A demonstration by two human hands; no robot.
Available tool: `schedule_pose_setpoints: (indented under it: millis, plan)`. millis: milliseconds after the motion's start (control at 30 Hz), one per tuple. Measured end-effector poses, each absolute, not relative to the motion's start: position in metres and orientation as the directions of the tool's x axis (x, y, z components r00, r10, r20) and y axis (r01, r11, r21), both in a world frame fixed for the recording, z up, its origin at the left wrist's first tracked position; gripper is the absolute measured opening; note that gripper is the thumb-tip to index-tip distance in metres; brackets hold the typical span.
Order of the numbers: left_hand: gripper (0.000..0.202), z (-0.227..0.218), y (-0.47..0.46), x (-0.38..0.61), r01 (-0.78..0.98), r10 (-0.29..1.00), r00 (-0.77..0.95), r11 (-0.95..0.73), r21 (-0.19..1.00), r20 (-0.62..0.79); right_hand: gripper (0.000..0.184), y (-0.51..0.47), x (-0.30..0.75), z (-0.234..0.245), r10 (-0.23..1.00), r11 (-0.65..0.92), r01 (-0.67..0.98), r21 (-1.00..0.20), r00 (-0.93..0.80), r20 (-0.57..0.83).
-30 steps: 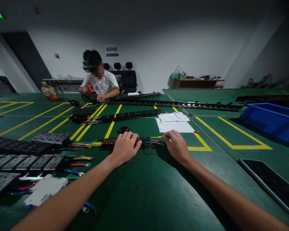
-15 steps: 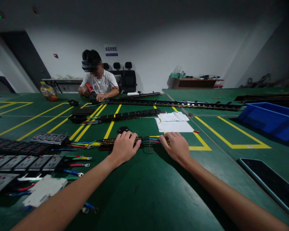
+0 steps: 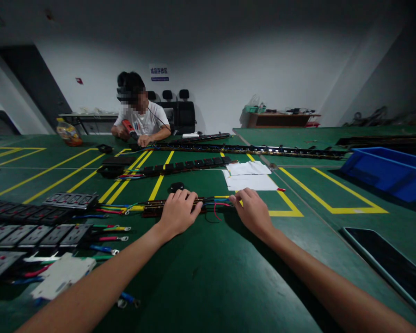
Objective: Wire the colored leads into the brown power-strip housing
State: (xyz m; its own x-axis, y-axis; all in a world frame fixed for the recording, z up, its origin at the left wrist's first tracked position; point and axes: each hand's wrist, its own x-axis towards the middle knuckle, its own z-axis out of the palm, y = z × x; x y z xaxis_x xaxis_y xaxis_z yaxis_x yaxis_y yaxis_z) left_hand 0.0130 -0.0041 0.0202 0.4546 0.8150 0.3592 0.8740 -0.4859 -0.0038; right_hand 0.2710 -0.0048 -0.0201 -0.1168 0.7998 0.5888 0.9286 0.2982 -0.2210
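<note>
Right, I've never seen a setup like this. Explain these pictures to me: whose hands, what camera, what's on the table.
There is no machine here: you see a person's bare hands, through a camera worn on the head, looking forward and down.

The left hand rests on a dark strip. The right hand has its fingertips near the ends of colored wires running from it; whether they pinch one is hard to tell.

The green table also bears socket panels at left, white paper beyond the right hand, and a blue bin and a phone-like device at right. Across it, a co-worker holds a red tool.
</note>
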Motion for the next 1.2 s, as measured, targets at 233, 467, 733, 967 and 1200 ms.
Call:
schedule_pose_setpoints:
  millis: [233,467,733,967,1200]
  plan:
    - [0.041,0.021,-0.004,0.013,0.871,0.819,0.454,-0.491,0.019,0.35,0.041,-0.004,0.272,-0.017,0.862,0.199,0.921,-0.334,-0.003,0.506]
    - [0.041,0.021,-0.004,0.012,0.868,0.817,0.456,-0.496,0.028,0.352,0.04,-0.003,0.273,-0.017,0.82,0.248,0.91,-0.332,-0.016,0.571]
    - [0.04,0.023,-0.005,0.012,0.87,0.825,0.449,-0.49,0.041,0.342,0.031,-0.007,0.273,-0.012,0.712,0.495,0.733,-0.468,-0.033,0.702]
    - [0.038,0.021,-0.005,0.012,0.872,0.816,0.457,-0.49,0.002,0.354,0.034,-0.002,0.274,-0.018,0.803,0.398,0.829,-0.393,-0.107,0.587]
    - [0.039,0.021,-0.005,0.012,0.869,0.815,0.457,-0.494,0.016,0.356,0.045,0.001,0.275,-0.021,0.843,0.373,0.878,-0.299,-0.185,0.505]
